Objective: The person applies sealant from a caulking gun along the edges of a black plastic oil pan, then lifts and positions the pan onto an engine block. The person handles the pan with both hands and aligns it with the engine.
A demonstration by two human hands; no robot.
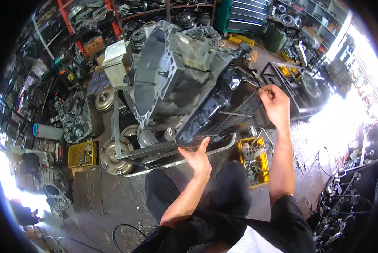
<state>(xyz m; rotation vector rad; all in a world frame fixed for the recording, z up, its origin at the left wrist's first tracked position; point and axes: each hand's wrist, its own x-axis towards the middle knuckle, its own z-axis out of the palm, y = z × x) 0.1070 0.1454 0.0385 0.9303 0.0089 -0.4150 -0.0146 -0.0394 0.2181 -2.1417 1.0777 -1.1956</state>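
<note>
A large grey gearbox housing (189, 63) rests tilted on a metal stand, its open bell end facing left. Along its near side sits a glossy black oil pan (220, 103), slanting from lower left to upper right. My left hand (196, 159) grips the pan's lower corner, thumb on the near edge and the other fingers partly hidden beneath. At the pan's upper right edge, my right hand (274, 101) has thumb and forefinger pinched together. Whatever lies between those fingertips is too small to make out.
Below the pan stands a yellow bin (254, 162) of tools. The stand's frame (149, 149) runs past round metal torque converters (115, 156). Another yellow bin (83, 154) is at left. Behind are a green tool chest (243, 17) and loaded shelves; cables lie at right.
</note>
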